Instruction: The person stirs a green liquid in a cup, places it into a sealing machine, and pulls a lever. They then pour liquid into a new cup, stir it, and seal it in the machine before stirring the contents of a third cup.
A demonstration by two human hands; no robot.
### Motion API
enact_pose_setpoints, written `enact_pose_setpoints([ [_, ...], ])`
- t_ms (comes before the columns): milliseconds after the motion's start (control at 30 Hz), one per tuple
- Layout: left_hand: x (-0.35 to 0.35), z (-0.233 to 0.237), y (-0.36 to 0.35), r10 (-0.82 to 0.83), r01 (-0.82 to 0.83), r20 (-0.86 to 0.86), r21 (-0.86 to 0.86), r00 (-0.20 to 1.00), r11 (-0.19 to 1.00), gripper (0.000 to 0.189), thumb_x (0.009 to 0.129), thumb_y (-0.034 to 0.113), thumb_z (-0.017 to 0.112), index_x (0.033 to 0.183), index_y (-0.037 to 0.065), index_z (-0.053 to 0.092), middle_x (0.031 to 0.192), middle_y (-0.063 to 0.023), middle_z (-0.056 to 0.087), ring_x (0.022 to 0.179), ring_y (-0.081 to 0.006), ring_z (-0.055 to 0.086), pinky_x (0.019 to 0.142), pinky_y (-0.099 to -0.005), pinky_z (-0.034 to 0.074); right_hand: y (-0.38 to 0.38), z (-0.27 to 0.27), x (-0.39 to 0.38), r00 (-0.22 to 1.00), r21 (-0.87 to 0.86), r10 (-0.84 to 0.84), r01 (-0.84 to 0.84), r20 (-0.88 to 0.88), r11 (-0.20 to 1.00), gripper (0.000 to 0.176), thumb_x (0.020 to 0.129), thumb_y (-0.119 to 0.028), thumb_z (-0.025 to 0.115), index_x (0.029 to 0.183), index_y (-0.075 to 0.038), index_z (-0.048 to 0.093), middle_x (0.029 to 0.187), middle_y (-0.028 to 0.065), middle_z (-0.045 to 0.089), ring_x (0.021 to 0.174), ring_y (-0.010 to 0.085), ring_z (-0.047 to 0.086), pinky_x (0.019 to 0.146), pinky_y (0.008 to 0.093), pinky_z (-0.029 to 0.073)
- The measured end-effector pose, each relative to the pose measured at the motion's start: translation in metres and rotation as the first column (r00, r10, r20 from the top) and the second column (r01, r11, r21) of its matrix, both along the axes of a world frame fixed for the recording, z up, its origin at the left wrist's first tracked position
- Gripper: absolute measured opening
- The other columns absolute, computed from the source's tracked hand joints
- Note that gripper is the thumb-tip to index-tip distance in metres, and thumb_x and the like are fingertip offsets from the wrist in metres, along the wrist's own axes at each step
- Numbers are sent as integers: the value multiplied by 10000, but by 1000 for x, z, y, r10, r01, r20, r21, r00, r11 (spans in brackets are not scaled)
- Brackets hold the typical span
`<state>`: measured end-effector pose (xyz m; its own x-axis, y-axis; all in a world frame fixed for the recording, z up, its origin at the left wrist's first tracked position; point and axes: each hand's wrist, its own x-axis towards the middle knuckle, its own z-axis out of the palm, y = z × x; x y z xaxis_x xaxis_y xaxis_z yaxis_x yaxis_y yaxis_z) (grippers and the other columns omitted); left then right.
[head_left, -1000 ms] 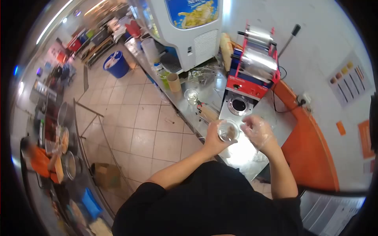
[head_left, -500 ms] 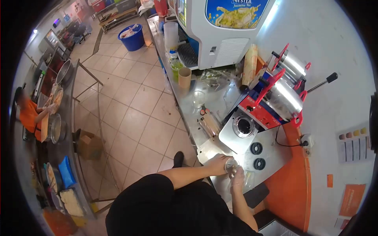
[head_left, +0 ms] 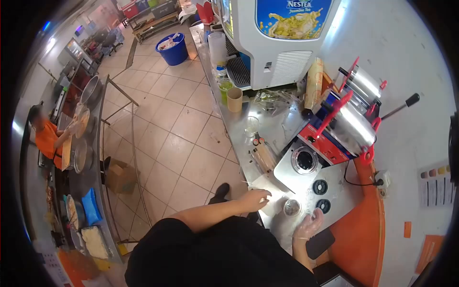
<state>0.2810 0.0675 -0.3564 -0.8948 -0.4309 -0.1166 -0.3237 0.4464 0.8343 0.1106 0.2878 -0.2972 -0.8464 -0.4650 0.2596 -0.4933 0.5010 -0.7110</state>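
The cup (head_left: pixel 292 207) has left both hands for the counter (head_left: pixel 342 190), lower centre of the frame. Left hand (head_left: pixel 256 200) and right hand (head_left: pixel 308 226) flank it, each grip parted; a sideways knock could tip it.

head | worn on head | looks forward-down | counter near | single view

We see the sealing machine (head_left: pixel 325 150) in red and blue, with silver film rolls (head_left: pixel 356 124). The drinks dispenser (head_left: pixel 289 62) is white, its panel (head_left: pixel 291 19) blue with yellow-green splashes. The tub (head_left: pixel 173 51) is deep blue; the floor (head_left: pixel 184 129) shows beige tiles in a grid of dark lines. We note an orange shirt (head_left: pixel 46 138).
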Motion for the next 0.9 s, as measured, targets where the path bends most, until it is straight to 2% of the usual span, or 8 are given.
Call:
enact_pose_setpoints([
  [100,63,9,-53,165,-168,-82,-22,983,986,205,951,229,682,1094,93,737,991,-139,748,893,-321,728,777,-438,576,-43,38,2,934,-96,289,-314,-209,945,217,943,-72,616,1143,11,630,1001,185,671,924,356,647,842,456,519],
  [167,100,5,-97,336,-336,6,66,942,940,168,964,210,671,1074,106,744,881,-136,735,774,-309,714,703,-411,563,-99,74,27,861,-51,477,-492,-177,869,119,918,-63,637,1028,-32,669,825,128,679,793,340,660,788,461,535],
  [300,162,-20,-231,484,-491,-88,-87,871,867,156,970,140,672,1058,24,729,875,-160,739,703,-278,699,666,-375,549,-230,48,77,722,10,686,-689,88,724,159,949,-89,676,1097,-42,704,949,168,751,811,334,725,750,413,556],
  [433,183,40,-385,543,-569,-201,-112,816,814,174,971,127,683,1097,10,712,883,-143,723,766,-283,682,722,-374,545,-373,24,133,544,-112,551,-640,632,760,320,978,-140,695,1270,-16,655,1001,165,761,952,264,743,883,373,563],
  [600,127,159,-576,211,-422,-419,-511,883,749,463,868,227,807,1265,56,641,1217,-171,638,1158,-370,612,981,-453,505,-565,38,134,806,-230,503,-450,312,863,589,890,-142,783,1403,14,540,1175,163,702,1047,269,699,955,380,548],
  [700,58,214,-651,191,-383,-371,-557,909,737,774,778,332,862,1416,31,542,1425,-224,534,1333,-420,509,1110,-484,448,-669,52,103,887,-300,442,-388,137,872,766,837,-140,832,1482,37,460,1325,218,625,1200,311,627,1065,440,483],
  [833,-19,221,-710,237,-320,-215,-585,947,745,1045,663,440,900,1504,-6,469,1518,-277,478,1434,-431,435,1165,-501,412,-774,35,52,906,-395,421,-375,34,839,902,816,-158,861,1549,41,376,1476,246,512,1346,358,525,1143,466,418],
  [900,-47,200,-739,104,-165,-136,-592,985,789,1111,606,435,910,1536,54,436,1497,-249,496,1385,-432,489,1110,-581,453,-814,24,33,909,-398,407,-406,-86,822,999,800,-200,891,1589,26,321,1553,243,437,1437,385,430,1194,475,367],
])
